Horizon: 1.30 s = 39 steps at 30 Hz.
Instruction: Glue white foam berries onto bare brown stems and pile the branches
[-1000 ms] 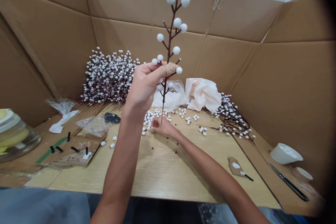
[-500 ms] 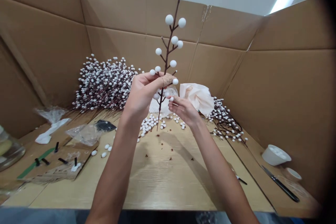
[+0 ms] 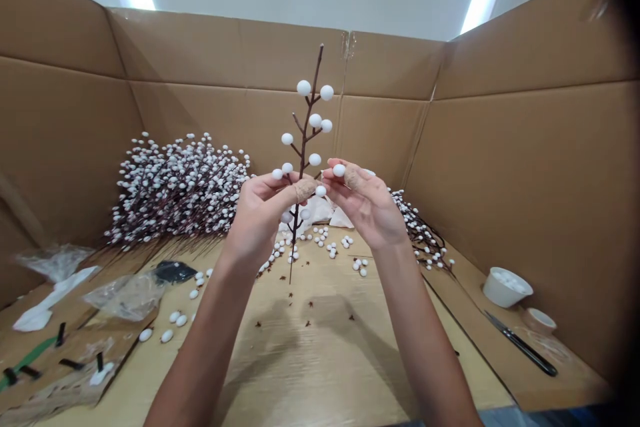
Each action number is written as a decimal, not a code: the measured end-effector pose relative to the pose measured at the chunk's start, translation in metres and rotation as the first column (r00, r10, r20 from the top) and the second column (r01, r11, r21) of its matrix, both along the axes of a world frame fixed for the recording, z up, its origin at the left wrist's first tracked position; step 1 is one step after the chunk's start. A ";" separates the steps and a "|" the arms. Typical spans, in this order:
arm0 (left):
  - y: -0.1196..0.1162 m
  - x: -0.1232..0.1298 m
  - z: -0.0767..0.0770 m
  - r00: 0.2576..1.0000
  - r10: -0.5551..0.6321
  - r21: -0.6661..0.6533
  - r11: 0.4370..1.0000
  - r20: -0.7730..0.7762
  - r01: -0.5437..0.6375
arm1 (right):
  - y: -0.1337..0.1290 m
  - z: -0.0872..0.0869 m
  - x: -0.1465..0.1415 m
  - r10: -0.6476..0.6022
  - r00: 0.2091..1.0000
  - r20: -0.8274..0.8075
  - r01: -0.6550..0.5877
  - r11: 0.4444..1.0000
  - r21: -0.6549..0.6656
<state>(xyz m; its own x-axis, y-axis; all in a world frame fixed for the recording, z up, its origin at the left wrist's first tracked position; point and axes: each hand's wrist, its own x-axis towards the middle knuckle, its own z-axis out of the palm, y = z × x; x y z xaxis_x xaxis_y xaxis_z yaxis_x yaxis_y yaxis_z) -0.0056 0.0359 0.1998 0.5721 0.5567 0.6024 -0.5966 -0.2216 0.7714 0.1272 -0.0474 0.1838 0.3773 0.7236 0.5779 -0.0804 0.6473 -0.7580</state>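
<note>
Loose white berries point(image 3: 359, 267) lie scattered over a pale wooden tabletop point(image 3: 310, 377), thickest toward the back, with a smaller group point(image 3: 167, 335) at left. Small brown star-shaped bits point(image 3: 311, 304) dot the middle. A large heap of berry stems point(image 3: 180, 187) fills the back left corner; a smaller bundle point(image 3: 424, 230) rests at back right. Near the left edge sit a crumpled clear bag point(image 3: 125, 297), a dark packet point(image 3: 174, 271), a white strip point(image 3: 57, 299) and a torn cardboard piece point(image 3: 80, 387) bearing short black sticks point(image 3: 71, 364). On the brown board point(image 3: 465, 303) along the right side stand a white cup point(image 3: 494, 296) of white balls and, just beside it, a black-handled knife point(image 3: 530, 350).
</note>
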 end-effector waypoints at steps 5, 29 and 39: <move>-0.009 0.002 -0.001 1.000 -0.019 -0.011 1.000 0.000 0.019 | -0.011 0.006 -0.006 -0.021 1.000 0.010 0.020 0.998 0.054; -0.011 0.004 -0.007 0.997 0.005 0.071 0.997 0.076 -0.011 | -0.010 0.004 -0.021 0.033 0.998 -0.057 -0.030 0.998 0.063; -0.006 0.006 -0.009 0.994 0.094 0.131 0.986 0.062 -0.101 | -0.004 0.001 -0.025 -0.007 0.995 -0.101 0.011 0.999 0.036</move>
